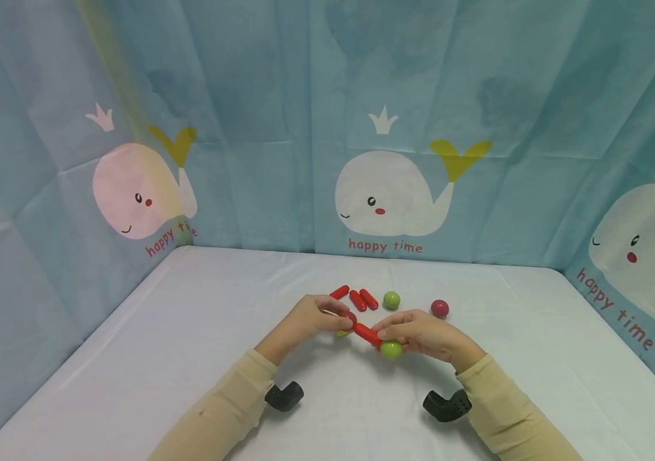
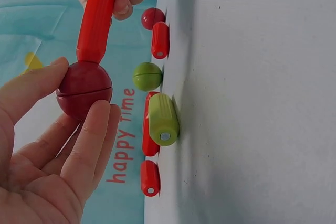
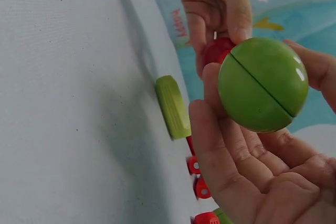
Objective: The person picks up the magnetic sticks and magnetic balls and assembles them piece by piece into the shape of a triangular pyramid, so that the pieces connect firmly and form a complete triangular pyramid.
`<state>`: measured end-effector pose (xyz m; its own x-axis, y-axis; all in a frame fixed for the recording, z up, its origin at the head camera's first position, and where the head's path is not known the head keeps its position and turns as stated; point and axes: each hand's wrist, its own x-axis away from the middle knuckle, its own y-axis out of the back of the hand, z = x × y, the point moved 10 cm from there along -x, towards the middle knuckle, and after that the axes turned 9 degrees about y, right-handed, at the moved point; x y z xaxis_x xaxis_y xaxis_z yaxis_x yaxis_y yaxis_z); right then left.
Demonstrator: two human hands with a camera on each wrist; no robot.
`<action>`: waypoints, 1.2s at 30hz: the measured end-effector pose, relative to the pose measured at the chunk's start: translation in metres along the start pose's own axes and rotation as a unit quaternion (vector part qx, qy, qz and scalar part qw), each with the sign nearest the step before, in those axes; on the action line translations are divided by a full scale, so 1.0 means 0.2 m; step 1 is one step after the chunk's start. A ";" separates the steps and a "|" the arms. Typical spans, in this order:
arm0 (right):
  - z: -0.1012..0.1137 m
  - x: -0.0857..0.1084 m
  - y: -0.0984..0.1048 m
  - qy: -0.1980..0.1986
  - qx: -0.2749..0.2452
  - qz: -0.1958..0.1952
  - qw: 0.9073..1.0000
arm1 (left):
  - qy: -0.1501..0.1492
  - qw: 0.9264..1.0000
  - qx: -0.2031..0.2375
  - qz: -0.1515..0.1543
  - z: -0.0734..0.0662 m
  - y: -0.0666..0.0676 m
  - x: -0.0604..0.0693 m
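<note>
My left hand [image 1: 311,315] pinches a dark red ball [image 2: 84,90] between thumb and fingertips. A red magnetic rod [image 1: 366,333] bridges from that ball to a green ball [image 3: 262,85], its ends touching both. Around the green ball curl the thumb and fingers of my right hand [image 1: 428,336]. The joined pieces are held above the white table, sloping down toward the right in the head view. Below them a yellow-green rod [image 2: 164,120] lies on the table, mostly hidden by my left hand in the head view.
Beyond the hands lie several red rods [image 1: 358,300], a second green ball [image 1: 392,299] and another dark red ball [image 1: 439,308] on the white table [image 1: 131,358]. Blue curtains [image 1: 258,192] printed with whales stand along the table's back and sides.
</note>
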<state>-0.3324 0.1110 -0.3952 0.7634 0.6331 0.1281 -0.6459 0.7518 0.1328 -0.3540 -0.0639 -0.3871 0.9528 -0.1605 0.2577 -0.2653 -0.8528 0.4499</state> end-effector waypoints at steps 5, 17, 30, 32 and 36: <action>-0.02 0.00 -0.01 0.000 -0.009 0.001 1.000 | -0.009 1.000 -0.003 0.014 -0.01 -0.03 0.01; -0.05 0.00 -0.01 -0.009 -0.004 -0.010 1.000 | -0.012 1.000 0.012 0.021 -0.02 -0.06 0.02; -0.06 -0.03 0.04 -0.027 0.017 -0.045 0.998 | -0.003 0.999 0.051 0.002 0.00 -0.01 -0.01; -0.06 -0.03 0.06 -0.030 0.018 -0.058 0.998 | 0.001 0.999 0.052 -0.004 0.01 0.01 -0.02; -0.06 -0.02 0.09 -0.034 0.016 -0.079 0.996 | 0.011 0.999 0.044 -0.012 0.03 0.02 -0.04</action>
<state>-0.3477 0.1239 -0.4054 0.8534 0.4929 0.1693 -0.5189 0.8340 0.1876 -0.3627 -0.0698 -0.3926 0.9552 -0.1287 0.2666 -0.2269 -0.8968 0.3798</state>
